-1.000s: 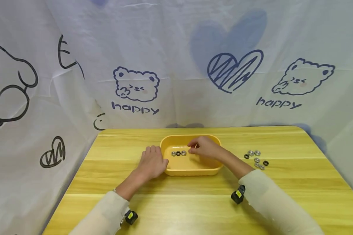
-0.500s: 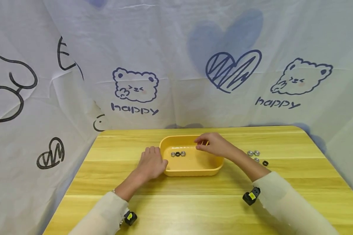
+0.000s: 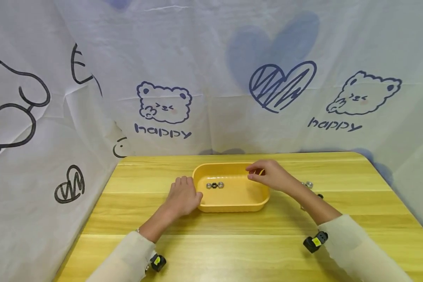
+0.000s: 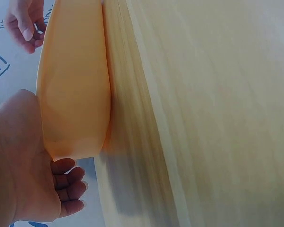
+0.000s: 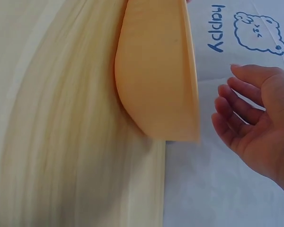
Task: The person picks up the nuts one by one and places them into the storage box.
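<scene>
The left hand (image 3: pixel 182 197) rested open against the tray (image 3: pixel 232 203) at nine o'clock; the right hand (image 3: pixel 271 175) hovered empty, fingers loose, at two o'clock.

I see bare wooden table (image 3: pixel 232 243) in front of the yellow tray (image 3: pixel 232 206); the left hand (image 3: pixel 183 197) blocks its left end, loose nuts (image 3: pixel 308 184) lie right, a printed cloth (image 3: pixel 211 78) walls the back.

The right hand (image 3: pixel 271 177) and forearm hide most of the loose nuts (image 3: pixel 309 184) on the table (image 3: pixel 232 243). The three nuts in the tray (image 3: pixel 232 205) are too small to tell apart.
</scene>
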Action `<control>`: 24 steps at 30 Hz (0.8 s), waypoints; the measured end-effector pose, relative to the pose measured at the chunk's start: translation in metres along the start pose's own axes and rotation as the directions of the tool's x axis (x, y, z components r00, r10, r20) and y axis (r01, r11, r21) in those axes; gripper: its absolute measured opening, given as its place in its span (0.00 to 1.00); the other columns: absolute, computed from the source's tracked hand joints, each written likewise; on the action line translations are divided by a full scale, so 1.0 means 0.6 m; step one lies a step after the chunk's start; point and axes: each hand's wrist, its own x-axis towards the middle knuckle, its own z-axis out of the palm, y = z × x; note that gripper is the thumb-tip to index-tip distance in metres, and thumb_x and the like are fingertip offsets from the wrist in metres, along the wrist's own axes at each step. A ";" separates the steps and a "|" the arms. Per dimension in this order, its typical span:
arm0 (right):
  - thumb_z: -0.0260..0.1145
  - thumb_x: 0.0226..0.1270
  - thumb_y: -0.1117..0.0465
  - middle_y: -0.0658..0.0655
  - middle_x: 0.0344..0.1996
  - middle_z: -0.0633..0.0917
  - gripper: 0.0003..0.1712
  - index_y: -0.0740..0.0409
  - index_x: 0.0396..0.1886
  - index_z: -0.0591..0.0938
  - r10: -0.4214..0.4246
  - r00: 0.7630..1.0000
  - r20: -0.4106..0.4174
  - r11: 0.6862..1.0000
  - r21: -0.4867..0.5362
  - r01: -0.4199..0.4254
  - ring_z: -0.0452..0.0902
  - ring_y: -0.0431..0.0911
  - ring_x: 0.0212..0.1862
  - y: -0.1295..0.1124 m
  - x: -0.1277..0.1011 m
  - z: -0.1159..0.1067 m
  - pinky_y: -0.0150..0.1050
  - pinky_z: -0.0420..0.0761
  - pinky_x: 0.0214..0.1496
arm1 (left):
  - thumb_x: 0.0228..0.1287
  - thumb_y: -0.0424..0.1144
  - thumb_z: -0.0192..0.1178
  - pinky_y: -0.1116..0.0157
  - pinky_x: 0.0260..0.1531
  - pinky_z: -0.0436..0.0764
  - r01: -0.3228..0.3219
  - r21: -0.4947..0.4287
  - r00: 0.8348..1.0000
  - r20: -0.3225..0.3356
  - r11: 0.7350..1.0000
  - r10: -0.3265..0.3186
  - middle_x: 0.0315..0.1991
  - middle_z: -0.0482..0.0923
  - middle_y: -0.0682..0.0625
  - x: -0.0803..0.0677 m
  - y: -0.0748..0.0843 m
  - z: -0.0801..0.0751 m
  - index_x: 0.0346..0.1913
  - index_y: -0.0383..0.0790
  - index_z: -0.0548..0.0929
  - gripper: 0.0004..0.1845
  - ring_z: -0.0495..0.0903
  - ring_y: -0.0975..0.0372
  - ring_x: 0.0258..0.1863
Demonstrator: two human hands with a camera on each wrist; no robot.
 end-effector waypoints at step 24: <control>0.67 0.74 0.56 0.58 0.50 0.88 0.21 0.60 0.61 0.84 0.170 0.979 -0.113 0.985 0.021 -0.168 0.81 0.48 0.48 0.054 -0.063 -0.043 0.29 0.81 0.48 | 0.68 0.46 0.49 0.57 0.44 0.64 0.020 0.010 0.999 0.032 1.000 -0.020 0.40 0.67 0.42 0.004 0.002 -0.007 0.48 0.29 0.71 0.20 0.63 0.50 0.42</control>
